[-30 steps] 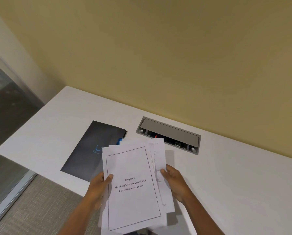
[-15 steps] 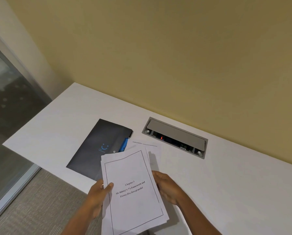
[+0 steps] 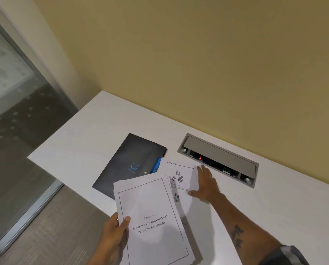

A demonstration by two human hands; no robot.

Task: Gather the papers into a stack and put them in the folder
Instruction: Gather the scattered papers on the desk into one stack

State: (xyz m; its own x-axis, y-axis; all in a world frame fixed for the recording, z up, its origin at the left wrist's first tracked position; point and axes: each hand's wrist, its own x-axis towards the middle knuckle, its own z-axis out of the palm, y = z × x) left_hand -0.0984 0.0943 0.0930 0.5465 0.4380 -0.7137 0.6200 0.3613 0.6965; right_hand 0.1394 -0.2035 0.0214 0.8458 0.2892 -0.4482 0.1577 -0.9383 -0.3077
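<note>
My left hand (image 3: 114, 232) grips a stack of white papers (image 3: 154, 220) by its left edge, thumb on top; the top sheet has a framed "Chapter 3" title. Another printed sheet (image 3: 181, 176) lies flat on the white table (image 3: 79, 150), to the right of the stack. My right hand (image 3: 205, 183) rests flat on that sheet's right side with fingers spread. The dark folder (image 3: 129, 165) with a blue logo and blue tab lies closed on the table, left of the loose sheet and partly under the stack's top corner.
A grey cable box (image 3: 219, 159) with its lid raised is set into the table behind my right hand, a red light showing inside. A yellow wall runs along the back. The table's left edge drops to the floor beside a glass partition (image 3: 16, 111).
My right hand has left the stack and moved forward onto the loose sheet on the table. My left hand alone now holds the stack. The view has shifted.
</note>
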